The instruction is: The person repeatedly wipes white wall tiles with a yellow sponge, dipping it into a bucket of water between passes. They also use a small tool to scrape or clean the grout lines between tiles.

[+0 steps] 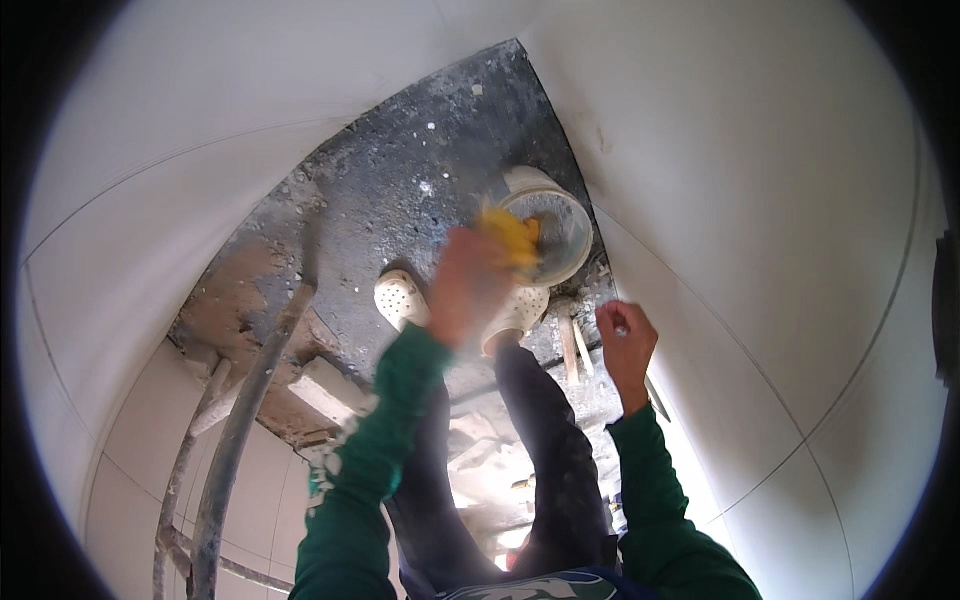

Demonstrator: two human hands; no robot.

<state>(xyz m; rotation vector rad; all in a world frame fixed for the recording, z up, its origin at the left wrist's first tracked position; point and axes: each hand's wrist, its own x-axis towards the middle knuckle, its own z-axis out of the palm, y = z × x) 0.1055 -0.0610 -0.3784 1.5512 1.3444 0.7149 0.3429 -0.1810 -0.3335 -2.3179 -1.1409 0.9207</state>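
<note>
My left hand (468,285), smeared by motion, holds a yellow sponge (510,238) at the near-left rim of a whitish plastic bucket (577,255). The bucket stands tilted in view on the dark floor, greyish inside. An orange-yellow patch shows within its mouth beside the sponge; whether it belongs to the sponge I cannot tell. To the right, my right hand (628,348) is raised near the tiled wall, its fingers curled together. Something small and pale may sit between thumb and fingers, too small to name.
Light tiled walls (770,250) close in on both sides of the rough dark floor (400,170). A metal pipe frame (245,420) rises at the left, near a white block (325,390). Below the bucket lies a wooden-handled tool (569,345). White clogs (400,298) are on my feet.
</note>
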